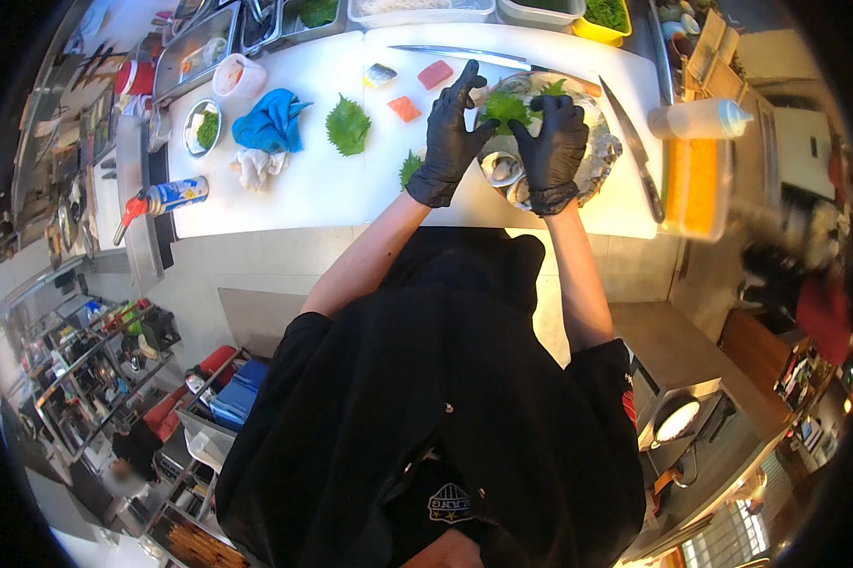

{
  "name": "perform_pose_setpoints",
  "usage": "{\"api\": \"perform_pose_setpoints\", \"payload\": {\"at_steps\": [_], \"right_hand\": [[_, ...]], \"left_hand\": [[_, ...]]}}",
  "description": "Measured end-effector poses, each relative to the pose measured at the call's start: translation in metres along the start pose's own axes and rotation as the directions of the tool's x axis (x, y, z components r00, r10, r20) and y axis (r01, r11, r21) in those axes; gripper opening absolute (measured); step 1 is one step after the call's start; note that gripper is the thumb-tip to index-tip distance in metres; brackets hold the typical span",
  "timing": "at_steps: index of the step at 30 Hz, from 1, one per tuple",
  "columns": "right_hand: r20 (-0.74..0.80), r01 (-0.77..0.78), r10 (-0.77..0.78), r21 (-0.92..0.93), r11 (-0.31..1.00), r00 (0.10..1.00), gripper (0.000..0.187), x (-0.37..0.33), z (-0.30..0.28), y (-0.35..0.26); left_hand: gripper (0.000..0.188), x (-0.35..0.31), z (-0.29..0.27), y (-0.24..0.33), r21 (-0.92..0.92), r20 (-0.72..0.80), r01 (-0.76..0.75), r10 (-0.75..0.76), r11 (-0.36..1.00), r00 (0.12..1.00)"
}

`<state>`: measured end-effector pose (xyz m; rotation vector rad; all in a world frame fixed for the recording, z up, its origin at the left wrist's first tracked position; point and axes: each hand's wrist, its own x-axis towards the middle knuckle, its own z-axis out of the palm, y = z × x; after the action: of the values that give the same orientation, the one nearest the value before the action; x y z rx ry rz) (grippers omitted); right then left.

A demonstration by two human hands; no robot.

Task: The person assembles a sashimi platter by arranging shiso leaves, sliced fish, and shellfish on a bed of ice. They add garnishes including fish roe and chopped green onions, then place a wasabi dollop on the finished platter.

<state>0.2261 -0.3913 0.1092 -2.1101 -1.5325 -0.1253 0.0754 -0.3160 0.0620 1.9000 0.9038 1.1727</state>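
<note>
Both my hands wear black gloves. My left hand (455, 137) is at the left edge of a platter with open oysters (500, 168) and shells (597, 163), its fingers apart and its thumb close to a green shiso leaf (509, 110). Over the platter, my right hand (552, 150) has bent fingers and seems to pinch that leaf's right edge; the fingers partly hide the contact. Another green leaf (554, 87) shows behind it. Left of my hands lie a loose shiso leaf (348, 126), a partly covered leaf (409, 168), and red (435, 75), orange (404, 109) and silver-skinned (379, 76) fish pieces.
A long knife (459, 54) lies behind the platter, another knife (634, 151) to its right. Beyond are a squeeze bottle (699, 120) and an orange-filled container (696, 189). Leftward on the white board sit a blue cloth (270, 121), a bowl (202, 129) and a gas torch (166, 197).
</note>
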Motion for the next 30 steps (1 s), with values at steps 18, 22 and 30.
{"api": "perform_pose_setpoints", "payload": {"at_steps": [18,22,30], "right_hand": [[0.368,-0.075,-0.052,0.322,0.944,0.928,0.020,-0.115,0.107,-0.076],[0.371,-0.253,0.041,0.545,0.799,0.928,0.015,-0.121,0.101,-0.076],[0.315,-0.299,0.077,0.757,0.582,0.946,0.026,-0.101,0.001,-0.066]], "left_hand": [[0.034,-0.118,-0.106,-0.048,0.423,0.118,0.259,-0.337,0.868,0.934],[0.047,-0.128,-0.103,-0.037,0.308,0.026,0.360,-0.386,0.881,0.922],[0.053,-0.097,-0.099,0.002,-0.070,0.484,0.638,-0.533,0.767,0.694]]}}
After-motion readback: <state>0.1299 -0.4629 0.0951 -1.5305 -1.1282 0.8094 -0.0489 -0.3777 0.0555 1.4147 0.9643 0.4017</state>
